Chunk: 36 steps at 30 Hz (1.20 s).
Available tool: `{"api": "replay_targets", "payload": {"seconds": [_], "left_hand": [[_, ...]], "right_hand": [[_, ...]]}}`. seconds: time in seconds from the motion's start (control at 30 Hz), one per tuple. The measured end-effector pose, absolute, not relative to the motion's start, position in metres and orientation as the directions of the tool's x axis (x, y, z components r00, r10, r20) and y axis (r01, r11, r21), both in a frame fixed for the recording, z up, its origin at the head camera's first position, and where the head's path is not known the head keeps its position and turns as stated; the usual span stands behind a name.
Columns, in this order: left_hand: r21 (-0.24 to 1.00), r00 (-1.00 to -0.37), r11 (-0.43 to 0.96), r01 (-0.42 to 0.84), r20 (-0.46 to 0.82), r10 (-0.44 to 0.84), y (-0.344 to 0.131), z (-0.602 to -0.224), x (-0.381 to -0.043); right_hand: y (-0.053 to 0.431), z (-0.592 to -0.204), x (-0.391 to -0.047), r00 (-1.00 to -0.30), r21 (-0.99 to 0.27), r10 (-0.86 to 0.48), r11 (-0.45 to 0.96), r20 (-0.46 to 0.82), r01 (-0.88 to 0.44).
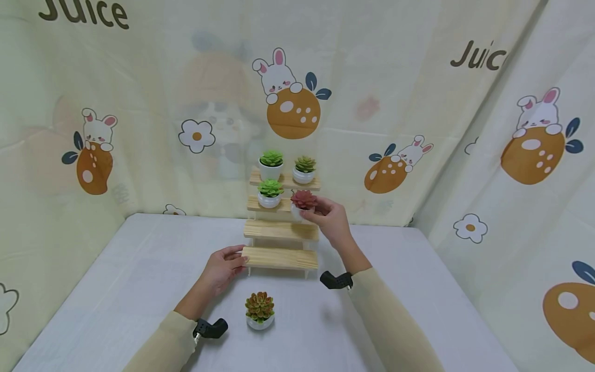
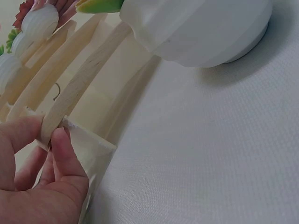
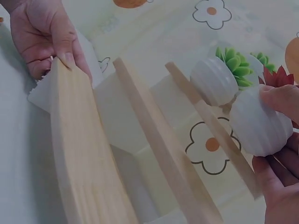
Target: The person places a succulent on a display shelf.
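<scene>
My right hand holds a white pot with a red artificial succulent, thumb on one side and fingers on the other. It is at the right end of the second-highest step of a wooden tiered stand. Beside it on that step is a bright green succulent in a white pot. With thumb and fingers, my left hand pinches the left end of the stand's lowest board, as the left wrist view shows up close.
On the top step are two more potted succulents, one bright green and one darker green. A brownish-green succulent in a white pot stands on the white table in front. A printed curtain hangs behind the stand.
</scene>
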State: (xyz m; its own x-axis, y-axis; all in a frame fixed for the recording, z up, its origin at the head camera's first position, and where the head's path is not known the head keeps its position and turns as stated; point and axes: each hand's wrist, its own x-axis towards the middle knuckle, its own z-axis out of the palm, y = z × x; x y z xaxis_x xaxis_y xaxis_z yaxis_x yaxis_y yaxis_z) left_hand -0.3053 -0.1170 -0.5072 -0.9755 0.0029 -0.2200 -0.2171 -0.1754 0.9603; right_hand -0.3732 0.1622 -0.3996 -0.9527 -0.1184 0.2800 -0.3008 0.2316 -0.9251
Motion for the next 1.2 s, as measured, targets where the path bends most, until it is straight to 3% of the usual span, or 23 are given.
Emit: {"api": "replay_targets", "payload": {"seconds": [0.27, 0.57, 0.87, 1.2], "left_hand": [[0.963, -0.978, -0.174, -0.207, -0.21, 0.004, -0.116, -0.509, -0.305], [0.963, -0.98, -0.184, -0.196, -0.198, 0.009, -0.117, -0.51, -0.306], [0.962, -0.979, -0.185, -0.201, -0.202, 0.011, -0.118, -0.51, -0.306], [0.962, -0.978, -0.179, -0.206, -0.207, 0.012, -0.117, -0.509, -0.305]], "right_hand": [[0.161, -0.395, -0.389, -0.95, -0.929, -0.111, 0.204, 0.291, -0.308], [0.16, -0.392, -0.397, -0.954, -0.914, -0.098, 0.274, 0.283, -0.299], [0.157, -0.37, -0.38, -0.959, -0.93, -0.13, 0.24, 0.252, -0.277], [0.161, -0.389, -0.399, -0.96, -0.922, -0.103, 0.27, 0.26, -0.279]]}}
